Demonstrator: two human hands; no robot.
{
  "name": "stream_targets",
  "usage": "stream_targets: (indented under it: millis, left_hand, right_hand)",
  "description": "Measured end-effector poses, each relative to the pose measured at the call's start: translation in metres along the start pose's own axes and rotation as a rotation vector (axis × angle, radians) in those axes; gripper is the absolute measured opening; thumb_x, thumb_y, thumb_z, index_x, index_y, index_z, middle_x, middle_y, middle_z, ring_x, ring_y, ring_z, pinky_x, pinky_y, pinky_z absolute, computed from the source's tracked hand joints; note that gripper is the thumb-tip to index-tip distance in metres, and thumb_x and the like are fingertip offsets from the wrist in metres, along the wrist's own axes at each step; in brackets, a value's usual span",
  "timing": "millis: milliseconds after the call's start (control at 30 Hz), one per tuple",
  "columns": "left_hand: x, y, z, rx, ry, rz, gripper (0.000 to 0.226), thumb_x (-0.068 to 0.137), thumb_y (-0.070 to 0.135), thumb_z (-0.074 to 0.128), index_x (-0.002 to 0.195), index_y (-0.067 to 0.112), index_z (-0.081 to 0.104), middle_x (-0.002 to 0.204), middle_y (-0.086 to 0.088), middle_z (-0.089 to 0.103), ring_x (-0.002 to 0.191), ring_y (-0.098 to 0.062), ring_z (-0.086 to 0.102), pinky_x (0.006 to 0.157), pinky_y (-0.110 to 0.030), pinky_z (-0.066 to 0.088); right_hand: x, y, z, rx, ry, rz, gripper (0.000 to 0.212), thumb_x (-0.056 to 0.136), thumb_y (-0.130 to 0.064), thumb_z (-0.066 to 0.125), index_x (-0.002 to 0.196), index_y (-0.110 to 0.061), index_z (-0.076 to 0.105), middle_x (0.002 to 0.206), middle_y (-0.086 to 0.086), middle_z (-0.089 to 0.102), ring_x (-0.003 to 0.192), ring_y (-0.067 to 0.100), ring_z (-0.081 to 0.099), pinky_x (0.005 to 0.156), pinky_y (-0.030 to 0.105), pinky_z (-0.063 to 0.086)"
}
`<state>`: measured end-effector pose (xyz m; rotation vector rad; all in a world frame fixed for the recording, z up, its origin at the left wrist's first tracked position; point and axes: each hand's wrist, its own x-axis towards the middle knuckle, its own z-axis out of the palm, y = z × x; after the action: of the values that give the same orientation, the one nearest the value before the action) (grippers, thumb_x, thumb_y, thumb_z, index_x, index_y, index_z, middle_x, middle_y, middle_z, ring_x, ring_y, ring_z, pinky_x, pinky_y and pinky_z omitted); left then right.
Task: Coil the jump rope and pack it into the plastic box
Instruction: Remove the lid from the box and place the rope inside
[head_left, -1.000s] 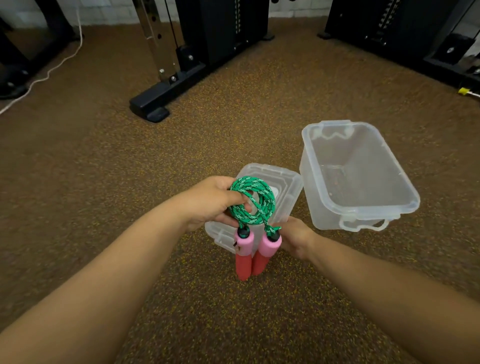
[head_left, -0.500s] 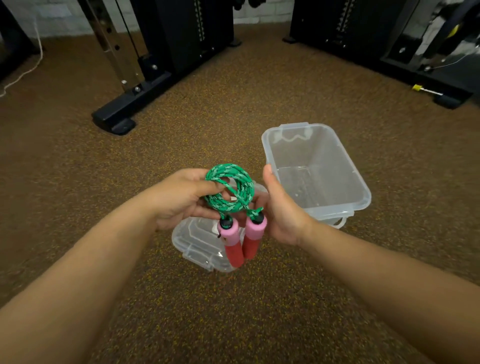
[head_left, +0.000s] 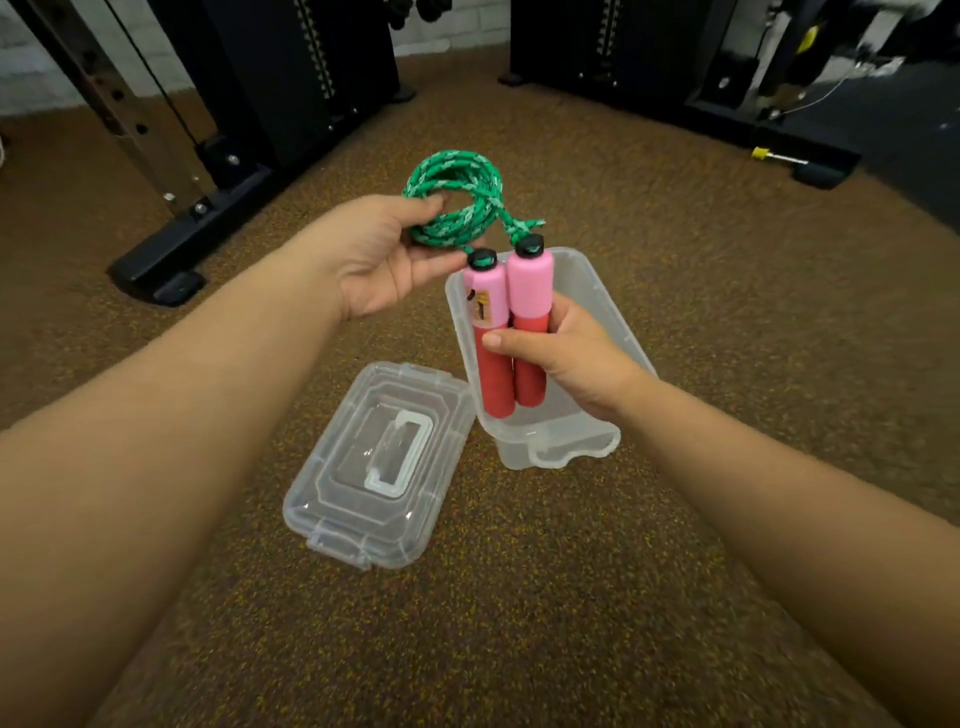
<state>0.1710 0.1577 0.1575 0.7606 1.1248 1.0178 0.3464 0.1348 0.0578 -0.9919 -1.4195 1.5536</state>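
left hand (head_left: 387, 260): fingers closed round the coiled green rope, held in the air to the far left of the box
right hand (head_left: 569, 353): clamped on both handles, thumb across the red grips
jump rope (head_left: 457, 208): green braided cord wound into a small coil, its two ends running down into black caps on the handles
handles (head_left: 511, 322): two, side by side and touching, upright, pink at the top and red below, held over the open box
plastic box (head_left: 550, 441): clear, open, on the floor, partly hidden behind the right hand and handles
lid (head_left: 376, 465): clear, lying flat on the floor just left of the box, on its near side
floor (head_left: 519, 623): brown speckled
gym machine (head_left: 218, 130): black frame, far left
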Motion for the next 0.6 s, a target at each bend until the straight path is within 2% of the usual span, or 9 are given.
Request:
stream_targets:
  millis: [100, 167, 233, 300, 433, 533, 600]
  left_hand:
    - [0.027, -0.007, 0.016, 0.076, 0.004, -0.03, 0.016, 0.097, 0.01, 0.043, 0.101, 0.007, 0.058, 0.088, -0.008, 0.074, 0.081, -0.019, 0.073, 0.067, -0.028, 0.059]
    - [0.045, -0.018, 0.024, 0.166, 0.035, -0.052, 0.02, 0.098, 0.01, 0.042, 0.113, 0.005, 0.055, 0.094, -0.008, 0.07, 0.084, -0.02, 0.069, 0.072, -0.031, 0.058]
    - [0.063, -0.03, 0.029, 0.249, 0.059, -0.072, 0.024, 0.098, 0.007, 0.041, 0.121, 0.004, 0.05, 0.101, -0.008, 0.065, 0.092, -0.021, 0.065, 0.076, -0.034, 0.056]
    - [0.077, -0.042, 0.031, 0.33, 0.069, -0.087, 0.021, 0.098, 0.005, 0.041, 0.117, 0.005, 0.051, 0.103, -0.009, 0.064, 0.102, -0.022, 0.061, 0.082, -0.039, 0.054]
    - [0.105, -0.061, 0.027, 0.526, 0.13, -0.129, 0.028, 0.094, 0.002, 0.047, 0.123, 0.0, 0.048, 0.118, -0.017, 0.061, 0.102, -0.027, 0.062, 0.066, -0.036, 0.055]
    - [0.123, -0.079, 0.019, 0.692, 0.136, -0.147, 0.028, 0.09, -0.003, 0.048, 0.117, 0.0, 0.055, 0.108, -0.016, 0.064, 0.092, -0.026, 0.063, 0.066, -0.037, 0.056]
    - [0.131, -0.091, 0.019, 0.807, 0.095, -0.168, 0.019, 0.091, -0.003, 0.045, 0.101, 0.005, 0.059, 0.094, -0.012, 0.065, 0.082, -0.022, 0.062, 0.071, -0.038, 0.054]
  right_hand:
    - [0.011, 0.008, -0.017, -0.043, 0.08, 0.035, 0.025, 0.083, 0.0, 0.065, 0.104, -0.01, 0.058, 0.079, 0.002, 0.06, 0.056, -0.003, 0.057, 0.052, 0.012, 0.044]
    - [0.018, 0.022, -0.026, -0.088, 0.115, 0.093, 0.02, 0.084, -0.002, 0.064, 0.101, -0.011, 0.056, 0.073, 0.006, 0.058, 0.048, 0.001, 0.054, 0.045, 0.014, 0.042]
    - [0.024, 0.038, -0.031, -0.125, 0.152, 0.17, 0.022, 0.085, -0.003, 0.064, 0.104, -0.009, 0.056, 0.079, 0.007, 0.059, 0.061, 0.009, 0.056, 0.055, 0.019, 0.046]
    - [0.029, 0.052, -0.034, -0.153, 0.161, 0.255, 0.028, 0.085, -0.003, 0.064, 0.112, -0.006, 0.057, 0.091, 0.009, 0.061, 0.08, 0.017, 0.057, 0.07, 0.028, 0.047]
    - [0.041, 0.067, -0.036, -0.206, 0.141, 0.41, 0.03, 0.082, -0.006, 0.067, 0.111, -0.007, 0.061, 0.105, 0.014, 0.065, 0.097, 0.027, 0.061, 0.086, 0.039, 0.051]
    - [0.046, 0.069, -0.036, -0.28, 0.108, 0.491, 0.037, 0.08, -0.011, 0.07, 0.113, -0.007, 0.056, 0.113, 0.017, 0.065, 0.105, 0.032, 0.063, 0.093, 0.048, 0.051]
    - [0.05, 0.071, -0.04, -0.277, 0.103, 0.538, 0.037, 0.082, -0.01, 0.068, 0.114, -0.006, 0.051, 0.107, 0.018, 0.063, 0.098, 0.032, 0.063, 0.092, 0.053, 0.051]
